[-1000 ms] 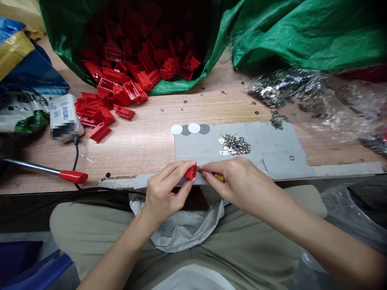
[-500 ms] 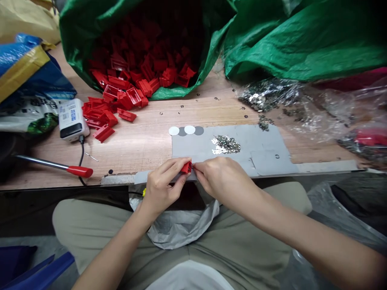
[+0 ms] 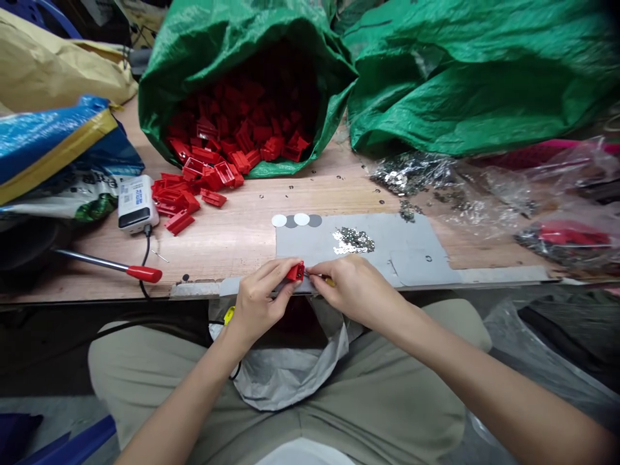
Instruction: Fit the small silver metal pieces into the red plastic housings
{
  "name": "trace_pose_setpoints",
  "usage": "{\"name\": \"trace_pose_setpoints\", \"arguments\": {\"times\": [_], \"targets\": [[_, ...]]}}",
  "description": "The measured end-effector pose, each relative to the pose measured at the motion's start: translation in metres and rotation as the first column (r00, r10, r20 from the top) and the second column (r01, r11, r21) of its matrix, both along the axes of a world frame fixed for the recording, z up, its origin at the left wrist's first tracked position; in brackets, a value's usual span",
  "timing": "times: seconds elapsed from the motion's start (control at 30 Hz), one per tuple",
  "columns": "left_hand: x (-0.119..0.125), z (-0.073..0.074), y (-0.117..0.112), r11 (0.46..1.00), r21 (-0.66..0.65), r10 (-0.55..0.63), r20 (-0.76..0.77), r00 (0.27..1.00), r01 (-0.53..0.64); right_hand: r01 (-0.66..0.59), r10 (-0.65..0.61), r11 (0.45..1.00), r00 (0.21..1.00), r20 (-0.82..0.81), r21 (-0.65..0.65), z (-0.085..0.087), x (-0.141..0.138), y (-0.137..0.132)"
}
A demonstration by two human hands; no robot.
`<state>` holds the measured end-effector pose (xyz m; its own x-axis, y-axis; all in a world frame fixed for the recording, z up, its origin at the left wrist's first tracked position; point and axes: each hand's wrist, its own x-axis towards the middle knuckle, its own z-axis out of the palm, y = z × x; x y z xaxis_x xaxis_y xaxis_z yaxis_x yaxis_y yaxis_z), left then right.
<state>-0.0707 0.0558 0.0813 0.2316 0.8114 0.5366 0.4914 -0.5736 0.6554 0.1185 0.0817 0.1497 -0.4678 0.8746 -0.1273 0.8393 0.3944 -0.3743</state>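
Over the bench's front edge, my left hand (image 3: pixel 261 294) is closed on a small red plastic housing (image 3: pixel 295 271), pinched between thumb and fingers with its open end facing right. My right hand (image 3: pixel 356 287) is closed just to the right of it. From the right fingertips a thin metal tip points at the housing, and a bit of yellow shows under the fingers; the rest of this slim tool is hidden. Behind the hands, a pile of small shiny metal pieces (image 3: pixel 356 240) lies on a grey sheet (image 3: pixel 310 245).
A green sack (image 3: pixel 159 84) spills red housings (image 3: pixel 213 174) onto the bench. White and grey discs (image 3: pixel 301 219) lie on the sheet's back edge. At left are a white box with a cable (image 3: pixel 137 203) and a red-handled lever (image 3: pixel 145 274). Clear bags (image 3: pixel 489 194) lie at right.
The camera view has tilted up, showing more of the sacks. Both hands stay at the housing. The right fingers have shifted slightly, and yellow now shows beneath them.
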Motion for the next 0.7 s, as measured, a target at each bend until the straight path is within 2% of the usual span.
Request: {"name": "trace_pose_setpoints", "arguments": {"times": [0.13,0.2,0.27,0.33,0.37,0.4,0.43,0.5,0.57,0.6,0.63,0.7], "targets": [[-0.001,-0.001,0.001,1.000,-0.020,-0.006,0.000,1.000,0.006,0.001,0.000,1.000,0.995,0.102,-0.010,0.000,-0.005,0.000],[0.000,-0.001,0.001,0.999,-0.043,-0.011,0.014,1.000,0.011,0.005,-0.005,1.000,0.996,0.085,-0.007,-0.004,-0.003,0.000],[0.001,0.000,0.001,0.995,-0.099,0.009,0.064,0.998,-0.003,-0.005,0.005,1.000,1.000,-0.027,-0.003,-0.012,0.004,-0.001],[0.004,0.005,-0.002,0.970,-0.240,0.096,0.210,0.973,-0.044,-0.020,0.015,1.000,0.976,-0.219,-0.020,-0.020,0.013,-0.005],[0.005,0.010,-0.004,0.937,-0.346,0.167,0.328,0.930,-0.047,-0.020,0.007,0.999,0.946,-0.323,-0.039,-0.025,0.018,-0.009],[0.007,0.016,-0.007,0.887,-0.461,0.251,0.457,0.853,-0.015,-0.014,-0.012,0.998,0.909,-0.417,-0.059,-0.029,0.022,-0.013],[0.008,0.022,-0.010,0.823,-0.563,0.337,0.583,0.739,0.069,-0.002,-0.036,0.997,0.868,-0.496,-0.076,-0.032,0.024,-0.018],[0.010,0.037,-0.016,0.681,-0.659,0.473,0.730,0.494,0.320,0.016,-0.051,0.998,0.794,-0.606,-0.063,-0.035,0.025,-0.030],[0.012,0.049,-0.022,0.548,-0.653,0.596,0.743,0.303,0.523,-0.002,0.023,0.999,0.752,-0.658,0.033,-0.033,0.021,-0.040],[0.012,0.054,-0.025,0.493,-0.636,0.648,0.724,0.236,0.594,-0.026,0.082,0.995,0.742,-0.665,0.093,-0.031,0.018,-0.044],[0.013,0.057,-0.027,0.451,-0.616,0.690,0.700,0.185,0.647,-0.053,0.137,0.988,0.734,-0.665,0.145,-0.028,0.014,-0.046],[0.014,0.060,-0.031,0.402,-0.564,0.733,0.670,0.115,0.721,-0.109,0.214,0.974,0.715,-0.665,0.197,-0.021,0.007,-0.048]]}}
